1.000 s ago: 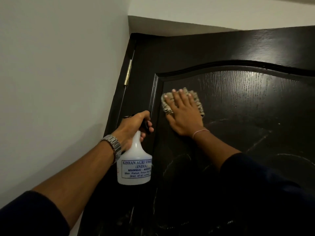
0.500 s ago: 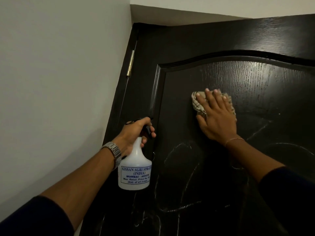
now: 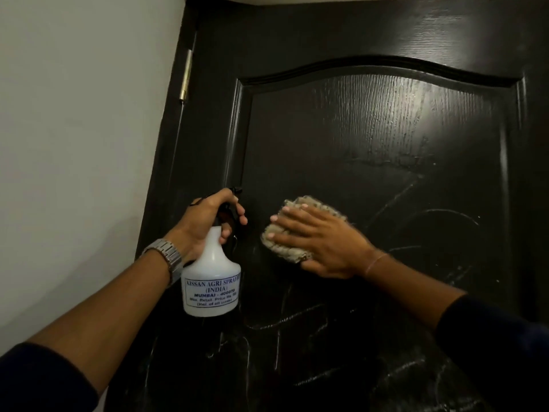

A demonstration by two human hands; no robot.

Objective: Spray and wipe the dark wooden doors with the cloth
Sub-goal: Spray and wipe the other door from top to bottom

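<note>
Our left hand point(image 3: 205, 224) has its grip closed round the neck of the spray bottle point(image 3: 211, 281), fingers curled over the dark trigger head, thumb side up. The bottle hangs white and upright below that grip, its blue-printed label facing us, close in front of the door point(image 3: 371, 144); we cannot tell whether it touches the wood. A metal watch point(image 3: 166, 258) sits on the wrist just behind the grip, and a dark sleeve point(image 3: 38, 379) covers the forearm further back.

Our right hand point(image 3: 323, 242) lies flat, fingers straight and spread, pressing the cloth point(image 3: 285, 248) against the door's sunken panel. The grip here is wide, with nothing pinched: the cloth is held only by the palm and fingers pushing on it. The cloth is pale, checked and bunched, showing above the fingertips and below the little-finger edge. It sits just to the right of the bottle grip, at about the same height, with a narrow strip of dark wood between them. The hand and cloth are slightly blurred.

Above the pressing hand the panel shines wet along the grain under its arched moulding. Pale scribbled lines mark the wood to the right of and below that hand. Up and left of the bottle grip a brass hinge point(image 3: 185, 75) sits at the door's edge, beside the plain wall point(image 3: 83, 129).
</note>
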